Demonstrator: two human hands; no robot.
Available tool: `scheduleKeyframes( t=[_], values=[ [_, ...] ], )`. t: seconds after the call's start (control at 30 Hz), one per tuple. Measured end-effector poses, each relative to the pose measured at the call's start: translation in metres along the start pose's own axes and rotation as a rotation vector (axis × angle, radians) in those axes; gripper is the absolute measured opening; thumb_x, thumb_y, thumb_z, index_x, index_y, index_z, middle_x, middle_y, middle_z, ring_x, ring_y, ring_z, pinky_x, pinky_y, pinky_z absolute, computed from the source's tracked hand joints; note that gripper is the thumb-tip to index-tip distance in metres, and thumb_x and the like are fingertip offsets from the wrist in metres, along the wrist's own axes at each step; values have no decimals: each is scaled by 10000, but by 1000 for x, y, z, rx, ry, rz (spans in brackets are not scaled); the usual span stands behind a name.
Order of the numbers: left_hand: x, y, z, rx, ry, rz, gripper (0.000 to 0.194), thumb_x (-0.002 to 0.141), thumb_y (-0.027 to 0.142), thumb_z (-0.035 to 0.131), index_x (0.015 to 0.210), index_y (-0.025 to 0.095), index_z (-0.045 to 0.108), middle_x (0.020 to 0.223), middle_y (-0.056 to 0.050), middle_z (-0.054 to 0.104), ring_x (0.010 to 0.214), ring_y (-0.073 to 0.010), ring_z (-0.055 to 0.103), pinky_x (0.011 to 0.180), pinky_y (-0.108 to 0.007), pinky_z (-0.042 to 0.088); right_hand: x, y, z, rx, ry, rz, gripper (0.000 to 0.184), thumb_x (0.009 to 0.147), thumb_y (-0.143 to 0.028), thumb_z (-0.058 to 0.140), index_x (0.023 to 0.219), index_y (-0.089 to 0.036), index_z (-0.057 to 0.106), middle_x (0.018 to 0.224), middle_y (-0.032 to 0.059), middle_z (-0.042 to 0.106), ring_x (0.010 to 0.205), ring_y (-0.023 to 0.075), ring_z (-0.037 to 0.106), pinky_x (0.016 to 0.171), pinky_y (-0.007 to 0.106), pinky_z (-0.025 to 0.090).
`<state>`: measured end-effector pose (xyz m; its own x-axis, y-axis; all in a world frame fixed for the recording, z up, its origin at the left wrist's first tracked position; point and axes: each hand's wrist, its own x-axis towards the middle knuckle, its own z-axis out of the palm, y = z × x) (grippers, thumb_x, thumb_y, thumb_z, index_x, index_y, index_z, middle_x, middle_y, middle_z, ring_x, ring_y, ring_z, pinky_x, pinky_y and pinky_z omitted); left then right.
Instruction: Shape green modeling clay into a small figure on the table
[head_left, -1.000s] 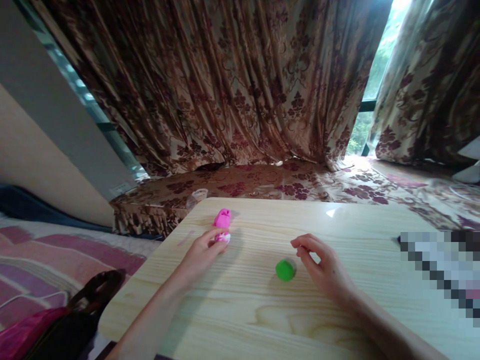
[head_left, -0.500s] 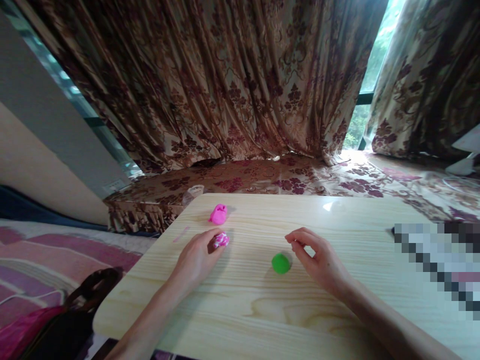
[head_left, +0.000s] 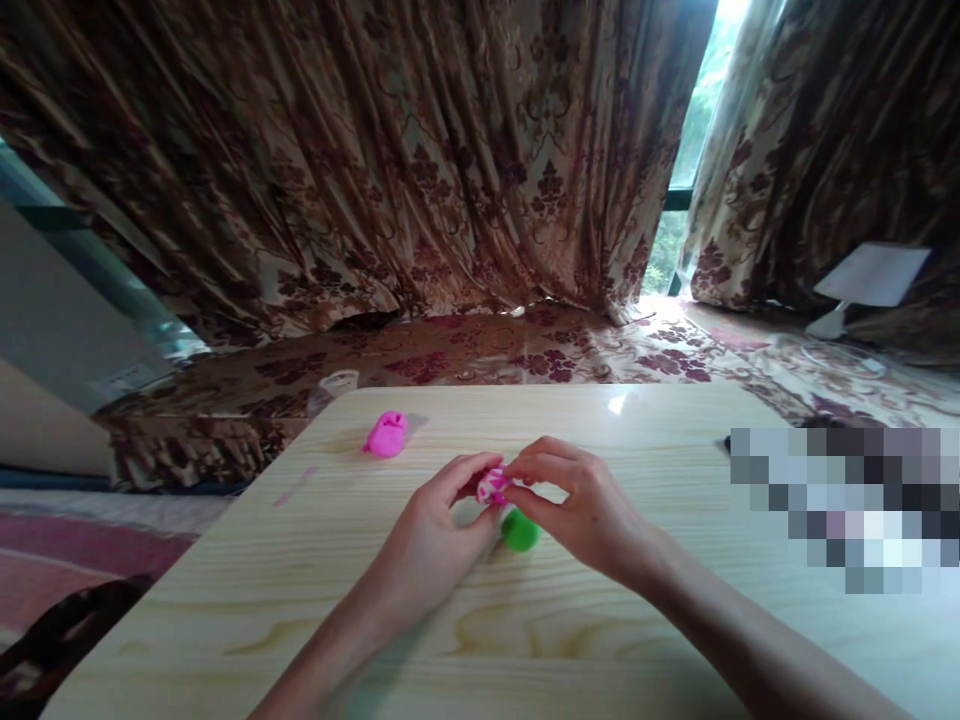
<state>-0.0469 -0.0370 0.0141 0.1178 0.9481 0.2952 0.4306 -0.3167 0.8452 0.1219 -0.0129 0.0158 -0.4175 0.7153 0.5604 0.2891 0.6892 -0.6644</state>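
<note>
Between my two hands, above the table, is a small pink-and-white lump of what looks like modelling clay. My left hand grips it between thumb and fingers. From the other side, the fingertips of my right hand pinch at the same lump. Just below the fingers a round green ball rests on the tabletop, partly covered by my hands. A larger bright pink clay piece, with a pinched hollow on top, lies toward the far left.
The pale wood-grain table carries a faint pink streak on its left. A clear plastic container stands behind the far left corner. Farther back are patterned curtains and a white lamp. A pixelated area covers the right side.
My hands have come together, the left moving right with the pink-and-white lump and the right moving left onto it. The view has shifted to the right.
</note>
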Motion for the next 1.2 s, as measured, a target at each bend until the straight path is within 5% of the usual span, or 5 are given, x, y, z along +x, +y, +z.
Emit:
scheduleKeyframes(
  t=[0.2, 0.53, 0.7, 0.9, 1.2],
  values=[
    [-1, 10, 1, -35, -123, 44, 376, 721, 145, 572, 1078, 250, 620, 1057, -34, 603, 992, -188, 554, 886, -279, 415, -1, 3, -3, 22, -66, -10, 121, 824, -202, 545, 862, -184, 658, 808, 31, 604, 726, 116, 576, 664, 236, 468],
    [-1, 1, 1, -37, -81, -1, 260, 705, 188, 591, 948, 222, 674, 915, -36, 636, 868, -187, 585, 780, -267, 445, 0, 11, -3, -37, -25, 32, 81, 757, -125, 537, 720, -159, 601, 689, 8, 580, 629, 101, 540, 603, 222, 451],
    [-2, -1, -4, -76, -72, -75, 273, 699, 209, 601, 961, 212, 677, 960, -53, 641, 908, -207, 582, 816, -294, 448, 2, 10, -8, 64, -57, 114, 156, 825, -193, 502, 856, -162, 652, 784, 36, 644, 711, 120, 589, 620, 230, 479],
    [-3, 4, -6, -301, -172, -207, 381, 702, 233, 610, 1082, 208, 635, 1018, -66, 649, 944, -231, 587, 844, -328, 452, 0, 9, -3, 154, -124, -3, 209, 816, -221, 554, 995, -210, 661, 869, 45, 633, 739, 122, 596, 667, 253, 505],
    [-3, 8, -9, -346, -273, -250, 368, 733, 283, 591, 1085, 182, 628, 898, -53, 667, 848, -217, 594, 723, -296, 461, -1, 8, -7, 110, -128, 1, 143, 825, -194, 539, 890, -182, 665, 797, 32, 619, 727, 118, 579, 659, 242, 476]
  ],
)
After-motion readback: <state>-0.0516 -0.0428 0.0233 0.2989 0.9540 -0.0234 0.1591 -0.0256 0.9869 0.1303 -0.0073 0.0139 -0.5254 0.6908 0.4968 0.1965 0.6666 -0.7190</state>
